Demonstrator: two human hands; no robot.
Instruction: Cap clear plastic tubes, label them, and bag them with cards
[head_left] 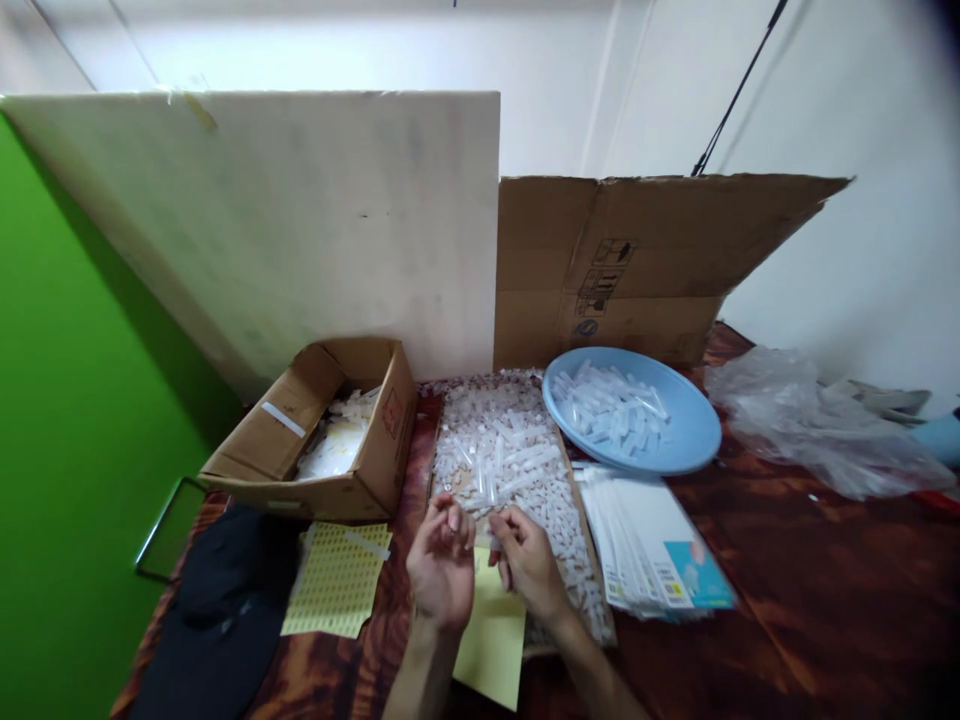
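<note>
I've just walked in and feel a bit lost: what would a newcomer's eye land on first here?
Probably the bright green panel at the far left, then the pale blue basin of translucent pieces right of centre. At the lower middle, the left hand and right hand are close together by a yellow sheet, with many small whitish pieces spread beyond.

I count my left hand (442,575) and my right hand (531,565) — two; one blue basin (691,425), one open carton (390,435), one black cap (217,600), at least two yellow sheets (491,650), one stack of cards (637,525); clear tubes (487,470) — too many for me to number.
</note>
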